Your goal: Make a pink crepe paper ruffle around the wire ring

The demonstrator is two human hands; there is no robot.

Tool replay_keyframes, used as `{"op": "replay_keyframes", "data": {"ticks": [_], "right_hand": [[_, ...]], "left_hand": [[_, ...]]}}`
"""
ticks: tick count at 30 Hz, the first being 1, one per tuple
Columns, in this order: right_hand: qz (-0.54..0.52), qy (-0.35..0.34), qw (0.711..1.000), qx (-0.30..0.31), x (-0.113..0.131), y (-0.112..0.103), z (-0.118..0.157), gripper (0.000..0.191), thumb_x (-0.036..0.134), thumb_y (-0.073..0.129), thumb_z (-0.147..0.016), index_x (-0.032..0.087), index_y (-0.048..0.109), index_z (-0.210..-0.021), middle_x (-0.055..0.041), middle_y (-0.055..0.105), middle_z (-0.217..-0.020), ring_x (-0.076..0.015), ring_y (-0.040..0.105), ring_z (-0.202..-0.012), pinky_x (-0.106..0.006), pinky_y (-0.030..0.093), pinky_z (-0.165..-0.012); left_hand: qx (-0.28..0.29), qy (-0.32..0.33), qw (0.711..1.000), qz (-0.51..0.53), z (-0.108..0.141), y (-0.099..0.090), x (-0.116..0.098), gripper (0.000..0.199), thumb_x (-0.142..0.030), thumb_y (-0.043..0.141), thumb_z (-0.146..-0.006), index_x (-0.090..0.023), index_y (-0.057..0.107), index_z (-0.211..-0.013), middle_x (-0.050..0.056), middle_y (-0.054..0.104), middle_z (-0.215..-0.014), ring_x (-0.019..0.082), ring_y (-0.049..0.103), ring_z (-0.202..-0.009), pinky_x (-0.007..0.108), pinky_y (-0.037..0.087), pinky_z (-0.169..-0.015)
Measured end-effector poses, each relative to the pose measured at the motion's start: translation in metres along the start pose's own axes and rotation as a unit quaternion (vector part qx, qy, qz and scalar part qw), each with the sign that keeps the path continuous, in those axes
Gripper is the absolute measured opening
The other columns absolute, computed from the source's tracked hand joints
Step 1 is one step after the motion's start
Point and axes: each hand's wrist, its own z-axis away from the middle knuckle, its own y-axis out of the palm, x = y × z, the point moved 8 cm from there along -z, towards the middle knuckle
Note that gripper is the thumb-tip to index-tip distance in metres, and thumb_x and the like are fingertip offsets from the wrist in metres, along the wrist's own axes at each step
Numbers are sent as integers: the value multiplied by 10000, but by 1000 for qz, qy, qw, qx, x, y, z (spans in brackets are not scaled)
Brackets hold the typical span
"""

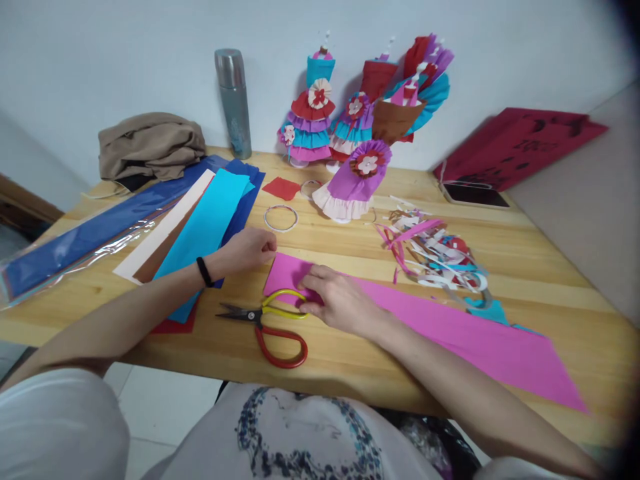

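Observation:
A long strip of pink crepe paper (450, 333) lies across the wooden table (350, 357) from the middle to the right front corner. My left hand (247, 250), with a black band at its wrist, pinches the strip's left end. My right hand (340, 300) lies flat on the same end, fingers spread, holding it down. Scissors (265, 320) with one yellow and one red loop rest on the table just in front of both hands, blades pointing left, and the yellow loop touches my right fingers.
Blue, cyan, white and brown paper sheets (200, 227) lie at left. A pile of paper scraps (435, 253) is at right. Paper dress figures (345, 120), a steel flask (234, 100), a brown cloth (150, 143), a wire ring (281, 217) and red folders (520, 147) stand behind.

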Motion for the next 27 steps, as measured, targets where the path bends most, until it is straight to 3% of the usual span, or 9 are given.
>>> {"op": "replay_keyframes", "data": {"ticks": [3,7,9,14,16,18,20,23,27], "right_hand": [[-70,-32,997,5,-3,-2,2,66,185,644,-918,150,688,-954,-98,662,-992,-219,628,-959,-334,497,-843],[-76,-56,996,8,-7,-6,10,228,79,687,-832,151,683,-1048,-118,654,-1109,-261,606,-1129,-368,492,-935],[-68,-49,996,8,-11,-6,12,246,53,697,-797,150,686,-1023,-116,657,-1087,-269,605,-1139,-371,496,-932],[-74,-16,997,-1,-21,-2,11,125,84,603,-877,169,686,-838,-82,668,-922,-224,654,-950,-344,514,-857],[-62,12,998,-28,-27,-4,10,113,173,634,-895,159,697,-987,-124,677,-1082,-264,638,-1067,-383,507,-923],[-31,59,996,-54,-35,-8,10,317,236,663,-888,141,653,-1191,-166,634,-1260,-308,593,-1179,-429,477,-996],[1,103,993,-52,-41,-10,8,420,230,666,-877,129,606,-1280,-186,609,-1311,-325,574,-1205,-445,452,-1022],[16,135,991,-5,-46,-11,1,293,203,658,-857,136,643,-1142,-161,651,-1159,-294,615,-1060,-389,472,-910],[-4,165,986,0,-53,-18,-8,184,237,653,-846,165,616,-1011,-92,658,-978,-209,596,-834,-300,417,-717]], "left_hand": [[34,40,998,23,13,6,-8,129,-132,579,-815,-138,703,-780,18,689,-720,129,577,-669,234,345,-606],[79,112,989,56,31,17,-21,133,-154,566,-842,-142,677,-769,17,674,-748,127,553,-685,234,339,-624],[85,108,989,49,33,21,-20,120,-150,569,-832,-143,668,-765,24,675,-765,139,561,-714,239,344,-643],[57,61,995,46,25,20,-7,151,-165,540,-847,-147,630,-727,31,664,-744,154,565,-720,262,328,-640],[50,36,997,54,22,19,-1,152,-195,548,-852,-150,621,-726,25,658,-731,150,557,-692,267,317,-625],[50,24,996,65,22,20,0,148,-226,556,-856,-153,616,-742,20,655,-736,148,557,-688,267,318,-621],[42,18,996,75,22,20,-3,109,-227,560,-854,-155,614,-793,17,649,-750,151,559,-700,267,324,-624],[24,3,997,71,20,19,-9,57,-209,571,-841,-155,591,-844,5,610,-719,152,526,-666,277,314,-606],[7,9,998,60,15,21,-18,43,-205,577,-821,-164,567,-831,8,586,-726,162,504,-663,291,332,-607]]}}
